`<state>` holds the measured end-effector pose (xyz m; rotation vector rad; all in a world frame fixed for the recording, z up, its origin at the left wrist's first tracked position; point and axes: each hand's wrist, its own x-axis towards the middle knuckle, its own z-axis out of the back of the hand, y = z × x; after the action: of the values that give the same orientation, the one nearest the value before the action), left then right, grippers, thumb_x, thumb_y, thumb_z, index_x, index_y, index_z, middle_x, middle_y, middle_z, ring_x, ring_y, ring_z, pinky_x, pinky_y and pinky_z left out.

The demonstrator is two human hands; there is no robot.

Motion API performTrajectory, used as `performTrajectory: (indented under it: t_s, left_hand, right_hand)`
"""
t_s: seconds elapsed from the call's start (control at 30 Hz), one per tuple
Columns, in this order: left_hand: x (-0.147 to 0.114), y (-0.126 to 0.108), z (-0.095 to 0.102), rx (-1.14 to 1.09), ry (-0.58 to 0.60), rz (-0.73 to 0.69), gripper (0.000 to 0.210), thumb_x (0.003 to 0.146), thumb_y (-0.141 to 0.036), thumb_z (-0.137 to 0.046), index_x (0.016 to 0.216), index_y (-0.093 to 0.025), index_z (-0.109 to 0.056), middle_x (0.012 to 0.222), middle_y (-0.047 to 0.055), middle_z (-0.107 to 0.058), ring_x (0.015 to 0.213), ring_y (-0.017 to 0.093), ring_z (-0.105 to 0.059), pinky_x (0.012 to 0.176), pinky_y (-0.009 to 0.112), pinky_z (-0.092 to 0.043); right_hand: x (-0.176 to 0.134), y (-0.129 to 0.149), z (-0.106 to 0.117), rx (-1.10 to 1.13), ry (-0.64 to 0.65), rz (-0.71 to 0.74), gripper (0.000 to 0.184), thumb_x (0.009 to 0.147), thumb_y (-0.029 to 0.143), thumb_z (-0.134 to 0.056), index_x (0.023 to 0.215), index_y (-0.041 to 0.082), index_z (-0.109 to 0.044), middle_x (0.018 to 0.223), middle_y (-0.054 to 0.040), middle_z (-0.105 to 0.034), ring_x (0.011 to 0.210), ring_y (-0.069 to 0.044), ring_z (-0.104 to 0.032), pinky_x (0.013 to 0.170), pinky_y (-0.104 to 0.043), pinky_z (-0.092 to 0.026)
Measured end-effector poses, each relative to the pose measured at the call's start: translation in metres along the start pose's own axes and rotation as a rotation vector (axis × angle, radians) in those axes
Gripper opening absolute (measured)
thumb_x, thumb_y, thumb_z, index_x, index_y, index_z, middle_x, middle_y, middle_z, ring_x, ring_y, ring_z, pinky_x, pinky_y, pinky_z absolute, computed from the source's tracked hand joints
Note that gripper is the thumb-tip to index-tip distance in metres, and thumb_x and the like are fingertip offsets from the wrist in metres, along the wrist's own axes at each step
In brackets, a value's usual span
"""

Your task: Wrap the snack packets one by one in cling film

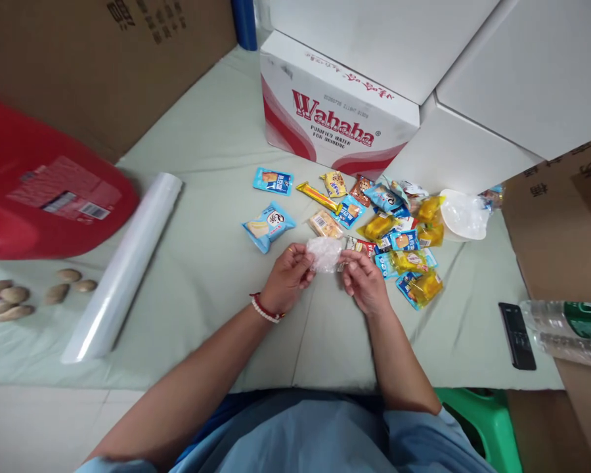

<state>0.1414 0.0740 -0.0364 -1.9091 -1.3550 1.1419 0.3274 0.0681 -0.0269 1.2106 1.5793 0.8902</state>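
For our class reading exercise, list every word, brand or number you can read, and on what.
"Wahaha ®": white-and-red carton.
"PURIFIED WATER FOR DRINKING": same carton.
Too small or blurred to read: the carton's stamped code and top lettering; print on snack packets, red container, bottles and brown cardboard.

A red container [54, 177] sits beside a pale roll [124, 269], and a black device [517, 336] beside clear bottles [549, 318]

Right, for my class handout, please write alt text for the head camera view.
A person's left hand and right hand hold a small, pale packet between them over a pale green cloth. Wrapped snacks lie beyond and to the right, with a Wahaha carton behind; at left are a red container, a whitish roll and brown nut-like pieces.
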Motion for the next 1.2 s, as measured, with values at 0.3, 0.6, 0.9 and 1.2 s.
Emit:
performTrajectory:
  t_s: [0.3, 0.6, 0.9, 1.2]
  left_hand:
    - [-0.015, 0.013, -0.006, 0.478, -0.137, -0.373, 0.059, 0.071, -0.047, -0.087, 0.113, -0.021, -0.055, 0.094, 0.001, -0.057, 0.068, 0.011, -0.052, 0.055, 0.023, -0.042]
    - [-0.012, 0.005, 0.004, 0.441, 0.029, -0.386, 0.033, 0.09, -0.051, -0.07, 0.08, -0.02, -0.066, 0.077, 0.001, -0.058, 0.07, 0.015, -0.051, 0.066, 0.028, -0.041]
    - [-0.007, 0.006, 0.002, 0.325, -0.113, -0.276, 0.041, 0.089, -0.06, -0.069, 0.084, -0.021, -0.057, 0.072, -0.003, -0.054, 0.063, 0.013, -0.047, 0.059, 0.025, -0.039]
    - [-0.002, -0.005, 0.008, 0.167, -0.082, -0.159, 0.05, 0.075, -0.062, -0.081, 0.096, -0.022, -0.059, 0.058, -0.008, -0.046, 0.046, 0.009, -0.035, 0.045, 0.023, -0.027]
  right_hand:
    - [-0.004, -0.009, 0.005, -0.097, -0.06, 0.093, 0.035, 0.079, 0.052, -0.083, 0.085, 0.024, -0.064, 0.056, 0.0075, -0.051, 0.042, -0.007, -0.039, 0.038, -0.019, -0.029]
    - [-0.01, -0.004, 0.008, -0.331, 0.066, 0.194, 0.022, 0.086, 0.046, -0.077, 0.083, 0.025, -0.07, 0.074, 0.0001, -0.058, 0.066, -0.015, -0.05, 0.06, -0.027, -0.042]
    - [-0.005, -0.003, 0.005, -0.076, 0.046, 0.125, 0.05, 0.075, 0.067, -0.08, 0.105, 0.028, -0.068, 0.097, -0.0032, -0.064, 0.073, -0.017, -0.056, 0.051, -0.026, -0.049]
    - [-0.003, 0.001, 0.013, -0.02, -0.019, 0.009, 0.029, 0.074, 0.039, -0.087, 0.091, 0.023, -0.07, 0.065, 0.0046, -0.054, 0.052, -0.009, -0.045, 0.043, -0.02, -0.04]
